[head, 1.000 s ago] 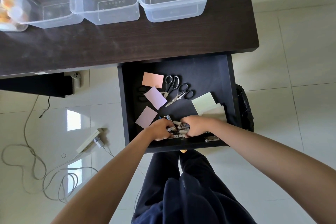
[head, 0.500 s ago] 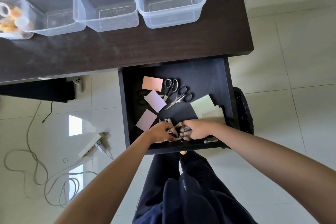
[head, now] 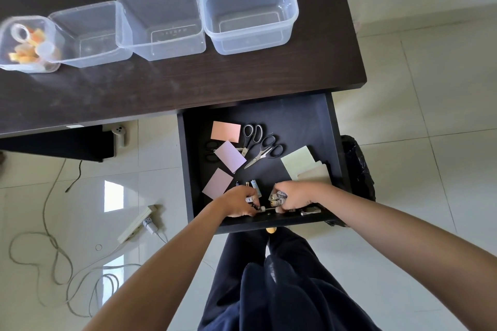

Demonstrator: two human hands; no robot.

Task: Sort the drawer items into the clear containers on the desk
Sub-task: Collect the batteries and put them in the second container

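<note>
Apart now, both hands [head: 265, 200] clutch small white-wrapped batteries [head: 277, 197] in the drawer [head: 301, 126]

Home office: dark desk [head: 188, 83], stationery drawer [head: 295, 121], tiled floor [head: 430, 142], power strip [head: 135, 223].

Power strip [head: 135, 223] and cables [head: 51, 247] on tiled floor [head: 430, 169]

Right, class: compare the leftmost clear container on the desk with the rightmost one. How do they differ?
The leftmost container holds a tape roll and orange-yellow items; the rightmost container holds nothing. The leftmost container looks smaller and is cut off by the picture's edge; the rightmost container looks larger and shows whole. Both are clear plastic, lidless, and stand upright in one row on the desk.
</note>
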